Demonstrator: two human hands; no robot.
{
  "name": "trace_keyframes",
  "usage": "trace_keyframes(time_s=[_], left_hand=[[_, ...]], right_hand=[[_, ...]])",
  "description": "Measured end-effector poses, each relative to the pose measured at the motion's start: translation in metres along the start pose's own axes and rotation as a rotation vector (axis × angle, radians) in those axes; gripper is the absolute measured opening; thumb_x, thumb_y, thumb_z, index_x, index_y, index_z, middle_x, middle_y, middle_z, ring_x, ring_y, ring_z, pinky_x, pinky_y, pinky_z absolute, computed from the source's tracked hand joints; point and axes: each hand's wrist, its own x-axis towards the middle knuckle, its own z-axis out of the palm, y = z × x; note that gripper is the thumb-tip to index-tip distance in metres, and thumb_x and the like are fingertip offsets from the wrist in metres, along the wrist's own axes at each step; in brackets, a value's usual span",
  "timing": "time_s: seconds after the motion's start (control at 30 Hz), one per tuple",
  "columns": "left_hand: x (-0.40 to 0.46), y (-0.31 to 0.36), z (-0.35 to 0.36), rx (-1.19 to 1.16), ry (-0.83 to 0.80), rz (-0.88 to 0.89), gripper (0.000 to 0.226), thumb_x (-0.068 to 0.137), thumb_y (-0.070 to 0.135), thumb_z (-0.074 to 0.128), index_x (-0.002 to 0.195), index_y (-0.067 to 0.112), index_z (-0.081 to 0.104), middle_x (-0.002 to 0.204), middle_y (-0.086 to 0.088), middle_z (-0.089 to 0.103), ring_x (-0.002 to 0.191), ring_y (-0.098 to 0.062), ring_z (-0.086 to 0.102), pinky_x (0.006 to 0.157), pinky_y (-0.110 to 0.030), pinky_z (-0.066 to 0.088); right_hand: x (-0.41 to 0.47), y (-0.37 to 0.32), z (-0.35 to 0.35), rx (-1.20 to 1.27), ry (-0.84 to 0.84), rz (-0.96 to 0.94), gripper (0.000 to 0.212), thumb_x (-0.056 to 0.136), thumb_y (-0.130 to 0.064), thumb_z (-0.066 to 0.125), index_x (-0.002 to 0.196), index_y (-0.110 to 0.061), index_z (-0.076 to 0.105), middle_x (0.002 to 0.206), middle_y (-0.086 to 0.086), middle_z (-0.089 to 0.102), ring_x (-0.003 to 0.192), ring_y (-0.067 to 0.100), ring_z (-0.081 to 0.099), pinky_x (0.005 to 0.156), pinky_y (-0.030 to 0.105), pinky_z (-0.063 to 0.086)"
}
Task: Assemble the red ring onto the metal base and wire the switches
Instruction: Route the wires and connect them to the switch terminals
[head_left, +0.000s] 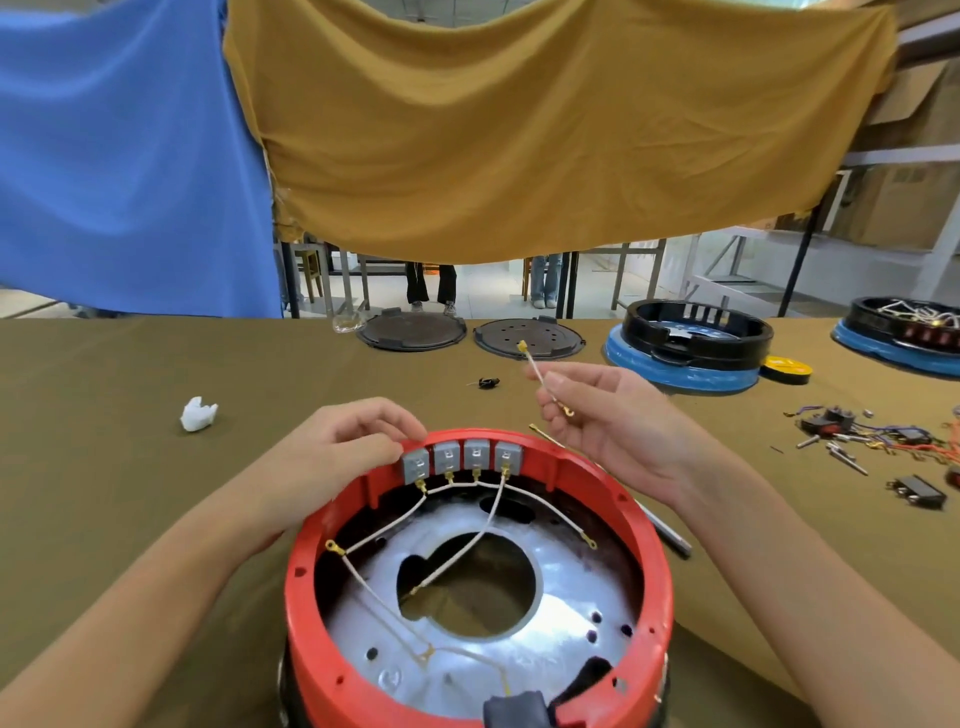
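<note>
- sitting on the olive-green table (104, 395), the red ring (644, 525) is already on the metal base (571, 561), close to the bottom of the view; its near rim is cut off by the frame edge, and a dark part at the near rim is only partly seen.
- four grey switches (462, 457) stand side by side in the ring's far wall; their fronts face away and are hidden.
- white wires (387, 530) with gold lugs run from the switches down over the base; where some of them end inside is hard to make out.
- the left hand (343, 447) rests on the ring's far-left rim, fingers curled over the edge beside the leftmost switch; the fingertips are partly hidden behind the rim.
- the right hand (608, 415) is raised above the ring's far-right side and pinches one loose wire (540, 379) between thumb and fingers, gold terminals at both ends.
- two dark round lids (410, 332) lie at the far table edge.
- two black rings on blue bases (691, 343) sit far right; the second is cut off by the frame.
- a crumpled white scrap (197, 413) lies to the left.
- a heap of small parts (872, 436) at the right is too jumbled to count.
- two pairs of legs show under the yellow cloth (519, 130); the blue cloth (119, 156) hangs beside it.
</note>
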Motion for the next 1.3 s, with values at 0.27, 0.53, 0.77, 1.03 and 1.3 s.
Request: trace_keyframes(time_s=[0.27,0.53,0.77,1.03,1.3], left_hand=[[-0.004,0.014,0.012,-0.042,0.198,0.325,0.011,0.084,0.037,0.072,0.094,0.031,0.073,0.086,0.008,0.071,0.079,-0.003,0.067,0.072,-0.014,0.05],[-0.009,0.019,0.011,-0.245,0.099,0.389,0.015,0.085,0.021,0.073,0.098,0.016,0.074,0.086,-0.002,0.074,0.079,-0.012,0.071,0.072,-0.019,0.054],[-0.012,0.018,0.011,-0.35,0.051,0.318,0.017,0.088,0.022,0.07,0.103,0.018,0.076,0.087,-0.004,0.076,0.081,-0.015,0.073,0.074,-0.021,0.055],[-0.013,0.018,0.011,-0.343,0.04,0.297,0.021,0.086,0.034,0.069,0.103,0.025,0.077,0.086,-0.001,0.077,0.08,-0.012,0.072,0.072,-0.019,0.055],[-0.011,0.017,0.011,-0.322,0.032,0.297,0.013,0.087,0.027,0.07,0.095,0.018,0.076,0.087,-0.006,0.076,0.081,-0.016,0.072,0.074,-0.021,0.054]], right_hand=[[-0.026,-0.007,0.041,-0.616,-0.166,-0.143,0.011,0.095,-0.007,0.063,0.098,-0.001,0.072,0.073,0.006,0.068,0.064,0.012,0.058,0.065,0.02,0.052],[-0.03,0.001,0.057,-0.691,-0.319,-0.145,0.012,0.098,-0.002,0.056,0.096,0.002,0.068,0.082,0.011,0.069,0.071,0.013,0.061,0.07,0.021,0.052],[-0.031,0.001,0.058,-0.668,-0.303,-0.148,0.011,0.096,-0.002,0.058,0.098,0.004,0.067,0.082,0.01,0.071,0.07,0.015,0.061,0.07,0.022,0.053],[-0.032,0.001,0.057,-0.663,-0.318,-0.121,0.011,0.096,-0.003,0.058,0.098,0.002,0.067,0.084,0.01,0.072,0.07,0.014,0.063,0.07,0.021,0.054],[-0.031,0.002,0.056,-0.62,-0.323,-0.121,0.014,0.094,-0.007,0.062,0.099,0.004,0.067,0.085,0.013,0.072,0.07,0.018,0.062,0.071,0.026,0.055]])
